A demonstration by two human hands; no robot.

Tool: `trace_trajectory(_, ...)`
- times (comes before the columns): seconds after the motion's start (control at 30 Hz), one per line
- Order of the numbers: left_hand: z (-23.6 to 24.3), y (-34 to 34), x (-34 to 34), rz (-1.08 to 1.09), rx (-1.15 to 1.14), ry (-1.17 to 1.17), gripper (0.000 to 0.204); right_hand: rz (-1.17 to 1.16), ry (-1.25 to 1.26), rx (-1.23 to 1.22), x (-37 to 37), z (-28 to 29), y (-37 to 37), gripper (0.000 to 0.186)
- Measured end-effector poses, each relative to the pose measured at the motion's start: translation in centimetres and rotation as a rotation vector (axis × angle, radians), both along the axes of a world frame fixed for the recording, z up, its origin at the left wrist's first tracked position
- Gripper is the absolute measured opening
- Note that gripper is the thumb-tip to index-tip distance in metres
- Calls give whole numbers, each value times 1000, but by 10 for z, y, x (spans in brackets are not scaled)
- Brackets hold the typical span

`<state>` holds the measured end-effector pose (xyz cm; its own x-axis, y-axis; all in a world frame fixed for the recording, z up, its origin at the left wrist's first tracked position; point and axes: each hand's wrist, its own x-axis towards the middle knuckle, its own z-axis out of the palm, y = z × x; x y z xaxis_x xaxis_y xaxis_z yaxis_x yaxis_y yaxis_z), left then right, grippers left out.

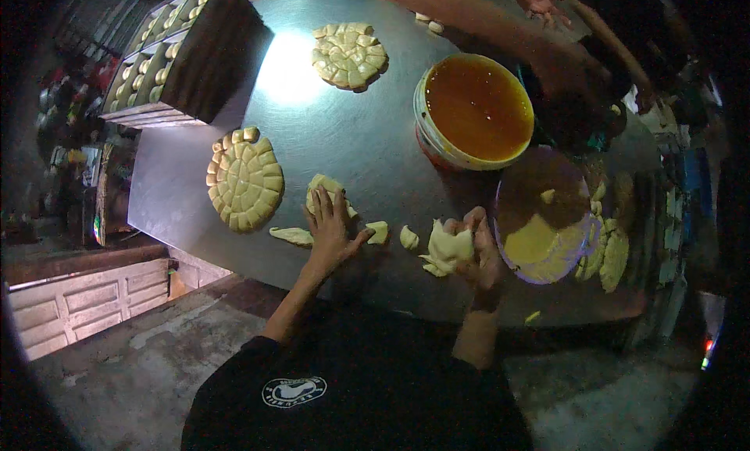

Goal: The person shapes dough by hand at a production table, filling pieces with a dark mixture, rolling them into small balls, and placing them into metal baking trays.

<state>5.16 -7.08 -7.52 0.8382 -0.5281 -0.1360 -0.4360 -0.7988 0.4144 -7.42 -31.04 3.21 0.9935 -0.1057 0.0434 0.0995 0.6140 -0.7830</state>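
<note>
The dough lump (450,246), pale and ragged-edged, was just right of centre in the frame, at the near side of a shiny metal table (359,158). The person's right hand (484,252) had hold of it, fingers curled in around its right edge. The left hand (332,231), at the centre, was spread open, palm down, its fingers laid over a flat dough piece (322,187) without closing on it. An elongated dough strip (292,235) lay just left of that hand, a small dough slab (377,232) lay by its thumb, and a dough scrap (408,238) sat between the two hands.

Two rounds of segmented dough rested farther off: a left round (244,184) and a top round (349,56). A bucket (434,145) of amber liquid stood at upper right, with a purple-rimmed basin (539,178) below it. A compartmented crate (215,68) filled the upper left; another person's arm (476,17) reached across the upper right.
</note>
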Motion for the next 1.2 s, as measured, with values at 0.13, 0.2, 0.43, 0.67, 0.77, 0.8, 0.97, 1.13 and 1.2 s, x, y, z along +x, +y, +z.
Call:
trace_trajectory(0.13,47,-2,-22,-272,-869,730,71,175,223,-615,-1,31,34,43)
trace_trajectory(0.2,49,11,-40,-264,-1100,1078,51,275,176,-796,9,31,45,46)
trace_trajectory(0.43,47,74,-24,37,-739,687,24,25,237,-1205,42,16,107,34)
trace_trajectory(0.67,52,149,35,145,-689,394,17,-645,360,-1031,94,12,100,20)
trace_trajectory(0.77,58,143,72,12,-725,262,29,-498,365,-1838,111,-35,78,28)
trace_trajectory(0.8,67,135,82,8,-790,366,35,-505,331,-2078,118,-44,82,30)
trace_trajectory(0.97,27,78,123,-141,-519,-518,65,-126,422,-1546,168,-109,128,33)
trace_trajectory(1.13,-49,67,124,-310,-821,-49,63,129,417,-1488,183,-96,148,25)
trace_trajectory(1.2,-52,64,137,-422,-632,399,46,-33,271,-1173,179,-58,155,25)
